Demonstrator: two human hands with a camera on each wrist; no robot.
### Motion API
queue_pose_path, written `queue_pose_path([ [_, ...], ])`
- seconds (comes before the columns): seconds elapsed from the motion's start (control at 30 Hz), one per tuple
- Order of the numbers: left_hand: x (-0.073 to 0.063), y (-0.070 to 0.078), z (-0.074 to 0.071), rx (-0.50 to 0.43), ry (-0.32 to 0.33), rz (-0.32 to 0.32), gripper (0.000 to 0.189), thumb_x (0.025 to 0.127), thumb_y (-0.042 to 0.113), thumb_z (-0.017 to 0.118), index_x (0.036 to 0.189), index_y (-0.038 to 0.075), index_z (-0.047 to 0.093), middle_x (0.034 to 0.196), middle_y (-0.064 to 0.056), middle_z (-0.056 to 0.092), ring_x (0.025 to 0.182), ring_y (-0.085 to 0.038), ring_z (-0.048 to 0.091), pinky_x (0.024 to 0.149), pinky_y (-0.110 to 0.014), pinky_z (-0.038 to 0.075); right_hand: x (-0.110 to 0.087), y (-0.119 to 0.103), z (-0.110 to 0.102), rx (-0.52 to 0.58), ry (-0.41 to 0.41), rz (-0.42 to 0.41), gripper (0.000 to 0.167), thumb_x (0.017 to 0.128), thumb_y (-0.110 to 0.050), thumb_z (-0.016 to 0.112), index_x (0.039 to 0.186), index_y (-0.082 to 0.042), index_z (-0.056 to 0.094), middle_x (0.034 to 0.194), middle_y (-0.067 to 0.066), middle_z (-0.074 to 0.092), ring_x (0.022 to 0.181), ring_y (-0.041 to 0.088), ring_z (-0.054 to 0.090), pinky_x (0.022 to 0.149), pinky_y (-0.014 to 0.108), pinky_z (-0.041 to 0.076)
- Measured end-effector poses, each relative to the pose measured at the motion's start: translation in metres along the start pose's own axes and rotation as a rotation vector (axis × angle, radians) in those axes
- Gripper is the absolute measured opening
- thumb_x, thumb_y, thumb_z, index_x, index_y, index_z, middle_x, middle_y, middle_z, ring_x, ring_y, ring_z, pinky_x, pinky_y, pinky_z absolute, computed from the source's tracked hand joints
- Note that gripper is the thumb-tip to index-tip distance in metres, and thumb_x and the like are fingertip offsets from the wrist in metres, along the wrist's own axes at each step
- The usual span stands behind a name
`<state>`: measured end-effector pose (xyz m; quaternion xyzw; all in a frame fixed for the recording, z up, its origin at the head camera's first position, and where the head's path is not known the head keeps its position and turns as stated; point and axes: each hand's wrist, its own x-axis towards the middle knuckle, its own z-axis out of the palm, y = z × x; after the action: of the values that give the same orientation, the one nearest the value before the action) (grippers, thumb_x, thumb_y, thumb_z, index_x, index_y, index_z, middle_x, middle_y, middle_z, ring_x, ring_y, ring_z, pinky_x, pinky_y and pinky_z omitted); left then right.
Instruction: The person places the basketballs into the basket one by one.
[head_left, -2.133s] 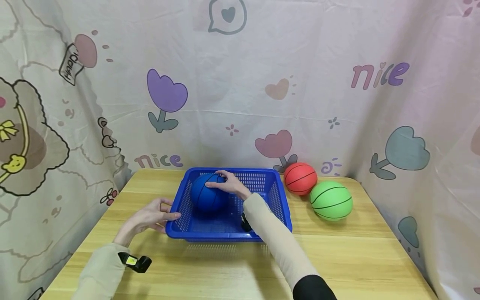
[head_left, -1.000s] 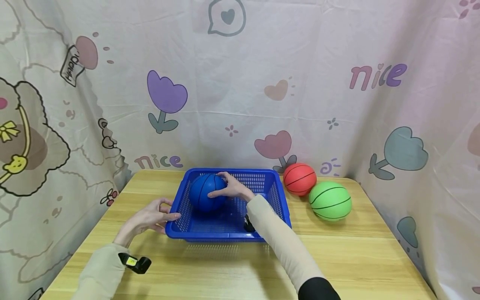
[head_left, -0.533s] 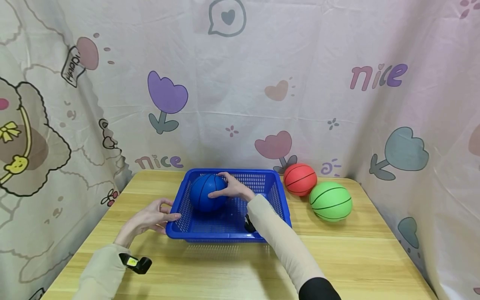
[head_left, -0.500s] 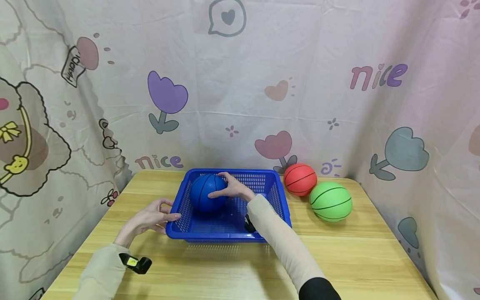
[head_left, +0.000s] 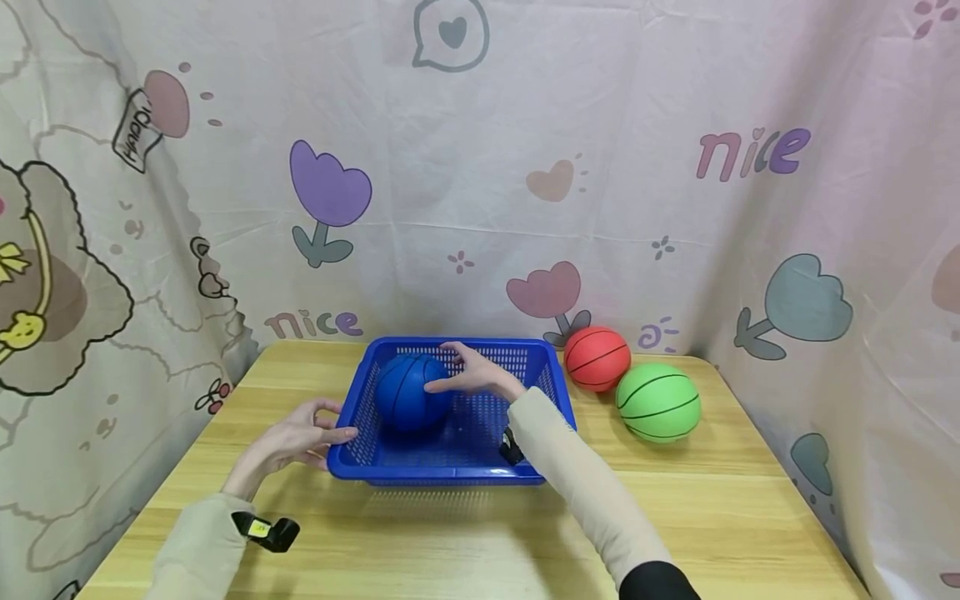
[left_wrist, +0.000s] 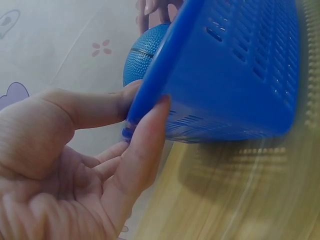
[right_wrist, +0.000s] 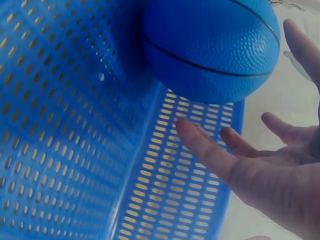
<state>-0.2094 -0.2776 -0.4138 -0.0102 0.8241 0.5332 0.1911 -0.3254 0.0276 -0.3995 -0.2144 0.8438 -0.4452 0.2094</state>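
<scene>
A blue ball with black seam lines (head_left: 411,393) lies in the left part of a blue perforated plastic basket (head_left: 450,472). My left hand (head_left: 296,435) pinches the basket's left rim between thumb and fingers, as the left wrist view confirms. Over the basket, just right of the ball, is my right hand (head_left: 474,373), its thumb toward the ball and its fingers spread. The right wrist view shows a gap between the ball (right_wrist: 212,50) and the fingers (right_wrist: 215,155), with nothing held. The ball's underside is hidden.
Right of the basket, a red ball (head_left: 597,358) and a larger-looking green ball (head_left: 658,402) sit close together on the wooden table (head_left: 720,508). A patterned curtain (head_left: 465,275) hangs behind the table and at both sides.
My right hand has let go of the blue ball and drawn a little to the right. The ball sits slightly lower in the basket. My left hand keeps its hold on the rim.
</scene>
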Motion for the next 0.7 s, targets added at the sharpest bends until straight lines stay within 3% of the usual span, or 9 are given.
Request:
queue_pose_path([
  [0.23,-0.001,0.000,0.000,-0.010,-0.019,0.013,0.078,0.094,0.027,0.072,0.144,-0.007,0.022,0.128,-0.028,0.059,0.087,-0.020,0.072,0.067,-0.035,0.063,-0.006,-0.007,0.003,0.012,-0.086,0.073,0.090,0.088,-0.032,0.078,0.160,-0.023,0.024,0.164,0.017,0.028,0.144,0.042,0.039,0.102,0.064,0.049],
  [0.4,-0.001,0.000,0.001,-0.003,-0.015,0.011,0.079,0.094,0.027,0.072,0.144,-0.008,0.022,0.130,-0.030,0.057,0.087,-0.020,0.072,0.067,-0.036,0.063,0.004,-0.011,0.012,0.009,-0.123,0.118,0.096,0.087,-0.033,0.079,0.161,-0.025,0.018,0.168,0.011,0.017,0.147,0.043,0.035,0.104,0.064,0.047],
  [0.57,-0.001,0.001,0.001,0.006,-0.010,0.007,0.076,0.095,0.027,0.071,0.144,-0.007,0.024,0.126,-0.028,0.060,0.086,-0.020,0.072,0.066,-0.036,0.063,0.014,-0.011,0.015,0.000,-0.131,0.072,0.094,0.086,-0.032,0.080,0.160,-0.027,0.022,0.167,0.012,0.019,0.146,0.041,0.036,0.101,0.062,0.051],
  [0.7,-0.002,0.001,0.001,0.013,-0.006,0.012,0.075,0.095,0.026,0.070,0.143,-0.008,0.024,0.125,-0.029,0.060,0.086,-0.020,0.072,0.066,-0.036,0.063,0.018,-0.010,0.015,-0.058,-0.077,0.013,0.090,0.084,-0.031,0.082,0.158,-0.027,0.031,0.164,0.012,0.026,0.143,0.040,0.040,0.098,0.060,0.054],
])
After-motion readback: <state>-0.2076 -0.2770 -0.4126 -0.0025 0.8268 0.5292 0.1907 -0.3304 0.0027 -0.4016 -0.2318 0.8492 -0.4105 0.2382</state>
